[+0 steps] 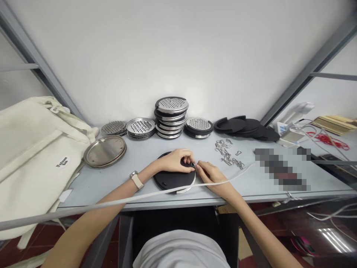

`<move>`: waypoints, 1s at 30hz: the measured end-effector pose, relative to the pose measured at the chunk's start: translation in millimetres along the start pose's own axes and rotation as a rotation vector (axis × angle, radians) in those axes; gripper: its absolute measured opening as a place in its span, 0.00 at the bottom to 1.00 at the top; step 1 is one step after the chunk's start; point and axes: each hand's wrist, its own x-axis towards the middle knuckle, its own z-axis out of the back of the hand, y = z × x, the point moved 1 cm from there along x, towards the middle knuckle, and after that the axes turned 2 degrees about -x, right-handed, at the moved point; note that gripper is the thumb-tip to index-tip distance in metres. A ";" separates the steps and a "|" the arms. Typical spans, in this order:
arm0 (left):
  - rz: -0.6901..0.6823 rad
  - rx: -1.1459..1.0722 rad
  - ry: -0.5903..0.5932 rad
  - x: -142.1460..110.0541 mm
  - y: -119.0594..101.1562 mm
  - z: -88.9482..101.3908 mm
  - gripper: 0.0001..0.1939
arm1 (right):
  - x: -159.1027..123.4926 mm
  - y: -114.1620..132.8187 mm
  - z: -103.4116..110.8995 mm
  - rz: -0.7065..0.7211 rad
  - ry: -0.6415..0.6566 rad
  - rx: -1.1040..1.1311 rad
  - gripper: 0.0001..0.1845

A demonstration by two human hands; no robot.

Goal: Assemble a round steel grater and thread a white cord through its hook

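Note:
A round black disc with a silver metal edge (175, 179) lies flat on the table in front of me. My left hand (180, 160) rests over its upper part, with thumb and fingertips pinched at the disc's right edge. From the right, my right hand (212, 175) meets it there, fingers closed together. A small shiny metal clip (193, 165) shows between the fingertips of both hands; most of it is covered. Similar loose metal clips (224, 152) lie in a small heap beyond my right hand.
A tall stack of round graters (171, 105) stands by the wall, with lower grater piles (141, 126) beside it. Black discs (237, 126) lie right, metal plates (104, 150) left. A white cable (156, 194) crosses in front. A cream bag (41, 145) sits at far left.

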 end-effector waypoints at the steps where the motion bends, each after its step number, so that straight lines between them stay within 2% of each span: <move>1: -0.004 0.004 0.000 0.1 -0.5 0.2 0.08 | 0.2 0.8 0.2 0.013 0.008 -0.007 0.13; 16: 0.033 -0.046 0.012 -0.4 2.7 -1.7 0.09 | 0.5 -1.1 -1.6 0.014 0.007 -0.040 0.14; 30: 0.052 -0.103 0.031 0.0 5.4 -2.7 0.11 | -0.9 -3.6 -0.9 -0.064 -0.026 0.016 0.14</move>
